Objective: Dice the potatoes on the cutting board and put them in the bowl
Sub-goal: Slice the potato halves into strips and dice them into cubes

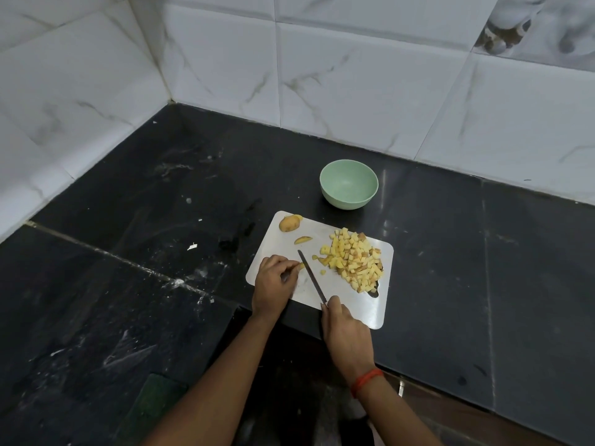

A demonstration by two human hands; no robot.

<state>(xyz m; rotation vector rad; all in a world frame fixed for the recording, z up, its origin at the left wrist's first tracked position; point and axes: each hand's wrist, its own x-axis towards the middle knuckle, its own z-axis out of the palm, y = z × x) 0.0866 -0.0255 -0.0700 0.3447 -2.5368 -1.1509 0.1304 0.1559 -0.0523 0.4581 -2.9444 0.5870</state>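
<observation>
Forearms come in from the bottom, both bare; red thread band [367, 379] on the right wrist. Right hand [346, 329] curled round the handle of a knife [311, 275], forefinger up near the blade's heel. Blade lies slantwise across the near half of the cutting board [370, 312], tip pointing away. Left hand [273, 283] at the board's near-left corner, fingers bent, tips pinching down a small potato piece [301, 266] right against the blade. Heap of diced potato [352, 260] on the board's right half, a few stray cubes between heap and knife. Far-left corner of the board: an unpeeled potato chunk [289, 223]; a thin wedge [303, 240] near it, toward the middle. Pale green bowl [346, 202] on the black counter [128, 252], just beyond the board's far edge, not touching it. Board sits by the counter's near edge. White marbled tiles [354, 91] behind
</observation>
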